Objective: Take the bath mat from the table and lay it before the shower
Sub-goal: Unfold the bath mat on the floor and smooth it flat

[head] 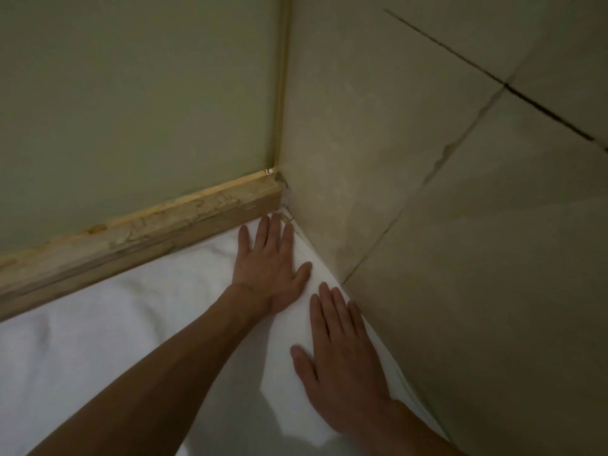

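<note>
The white bath mat lies spread on the floor, filling the lower left of the view, with soft wrinkles in it. Its far corner is tucked into the corner where a glass panel meets a tiled wall. My left hand lies flat on the mat near that corner, fingers straight and pointing into it. My right hand rests flat on the mat's right edge, right along the tiled wall, fingers straight.
A worn wooden sill runs along the mat's far edge under a greenish glass panel. A beige tiled wall with dark grout lines bounds the right side.
</note>
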`<action>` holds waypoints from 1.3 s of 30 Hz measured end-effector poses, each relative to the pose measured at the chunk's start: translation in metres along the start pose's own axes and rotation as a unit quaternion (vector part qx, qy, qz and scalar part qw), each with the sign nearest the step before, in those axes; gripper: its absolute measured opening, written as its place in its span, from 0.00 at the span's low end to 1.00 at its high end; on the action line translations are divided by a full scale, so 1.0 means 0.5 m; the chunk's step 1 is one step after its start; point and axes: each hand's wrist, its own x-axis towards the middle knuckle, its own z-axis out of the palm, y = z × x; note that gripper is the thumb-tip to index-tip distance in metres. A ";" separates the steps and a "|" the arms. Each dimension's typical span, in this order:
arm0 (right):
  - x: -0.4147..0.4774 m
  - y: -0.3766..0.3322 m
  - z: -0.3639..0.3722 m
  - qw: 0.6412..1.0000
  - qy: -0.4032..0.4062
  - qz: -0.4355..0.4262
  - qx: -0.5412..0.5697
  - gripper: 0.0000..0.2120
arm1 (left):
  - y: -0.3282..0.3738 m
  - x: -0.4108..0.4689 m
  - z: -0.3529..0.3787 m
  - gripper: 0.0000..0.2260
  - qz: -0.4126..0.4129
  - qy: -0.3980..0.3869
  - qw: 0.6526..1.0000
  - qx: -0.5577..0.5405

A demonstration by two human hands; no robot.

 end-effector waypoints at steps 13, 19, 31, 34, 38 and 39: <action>-0.003 0.007 -0.001 1.000 -0.008 -0.006 0.006 0.35 | -0.038 -0.098 -0.041 0.34 0.029 0.021 0.999 -0.016; -0.003 0.009 -0.020 1.000 -0.017 -0.021 0.009 0.40 | -0.103 -0.261 -0.060 0.32 -0.009 0.010 1.000 -0.014; -0.006 -0.140 -0.067 0.994 -0.044 -0.102 -0.001 0.42 | -0.335 -0.556 -0.047 0.32 -0.183 -0.023 0.983 0.000; 0.002 -0.206 -0.062 0.991 -0.064 -0.115 0.006 0.32 | -0.377 -0.609 -0.045 0.34 -0.221 -0.023 0.975 -0.005; 0.003 -0.307 -0.063 0.985 -0.055 -0.165 0.005 0.31 | -0.427 -0.671 -0.041 0.35 -0.260 -0.016 0.965 -0.012; 0.003 -0.332 -0.063 0.982 -0.053 -0.180 0.010 0.31 | -0.439 -0.685 -0.041 0.35 -0.270 -0.014 0.963 -0.016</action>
